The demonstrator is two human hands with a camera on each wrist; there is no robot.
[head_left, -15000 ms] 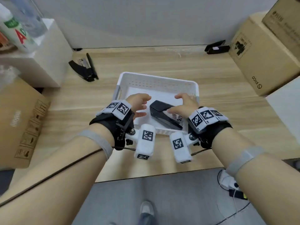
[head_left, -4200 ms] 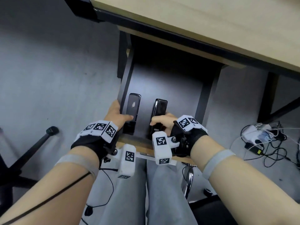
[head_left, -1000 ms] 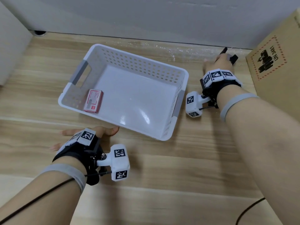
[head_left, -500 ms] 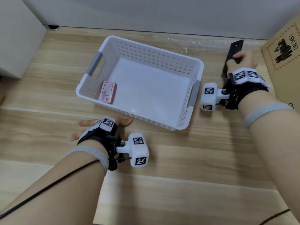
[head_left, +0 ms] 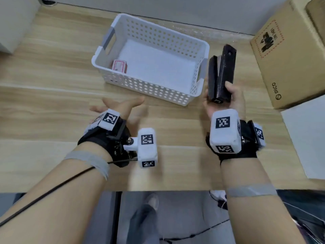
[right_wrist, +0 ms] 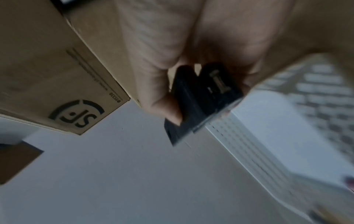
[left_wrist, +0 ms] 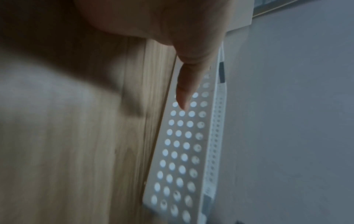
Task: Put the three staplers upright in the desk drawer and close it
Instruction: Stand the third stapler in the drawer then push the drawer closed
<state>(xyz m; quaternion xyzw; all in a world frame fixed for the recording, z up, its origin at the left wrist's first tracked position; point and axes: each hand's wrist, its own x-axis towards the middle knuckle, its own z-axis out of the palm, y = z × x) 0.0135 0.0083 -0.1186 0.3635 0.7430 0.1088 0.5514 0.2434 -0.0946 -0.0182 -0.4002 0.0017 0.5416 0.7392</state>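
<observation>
Stapler (head_left: 222,74) black and closed, is what we grip in our right hand (head_left: 224,101), fingers (head_left: 233,93) curled round its lower end, thumb on the other side. It stands nearly upright in the air, just beside the right end of the white perforated basket (head_left: 175,48), which we take as our landmark. From the right wrist view we see the same stapler (right_wrist: 199,100) from its end, pinched between thumb and fingers (right_wrist: 159,94), though the picture is blurred.

Our left hand (head_left: 117,107) hangs just in front of the basket's near wall, fingers spread and relaxed, holding nothing; whether it touches the wooden surface (head_left: 52,88) we cannot tell. The left wrist view shows one straight finger (left_wrist: 186,87) against the basket's holed wall (left_wrist: 178,151).

Inside the basket, in its near left corner, lies a small red and white box (head_left: 120,66). To the right of the basket stands a cardboard box (head_left: 288,55).
</observation>
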